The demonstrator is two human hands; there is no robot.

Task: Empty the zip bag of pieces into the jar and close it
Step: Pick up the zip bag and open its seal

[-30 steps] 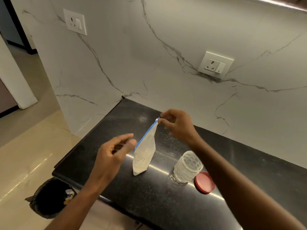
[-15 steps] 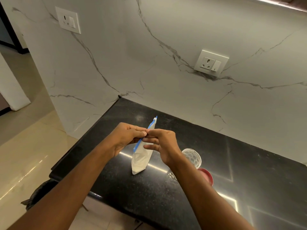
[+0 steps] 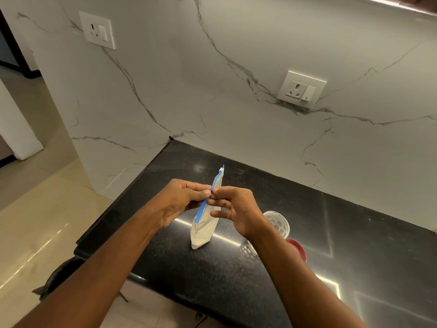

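Note:
A whitish zip bag (image 3: 203, 229) with a blue zip strip stands upright on the black counter (image 3: 212, 275), seen edge-on. My left hand (image 3: 179, 201) pinches the blue strip from the left and my right hand (image 3: 233, 209) pinches it from the right, fingertips meeting at the middle of the strip. To the right, a clear glass jar (image 3: 277, 222) stands open, partly hidden by my right wrist. Its red lid (image 3: 298, 248) lies flat on the counter just right of the jar.
A marble wall with two sockets (image 3: 302, 89) rises behind the counter. The counter's left edge (image 3: 123, 200) drops to a tiled floor, where a dark bin (image 3: 60, 278) sits below the front corner.
A second ago only my right hand held the bag's top corner and my left hand hovered apart. Both hands now pinch the zip strip at its middle.

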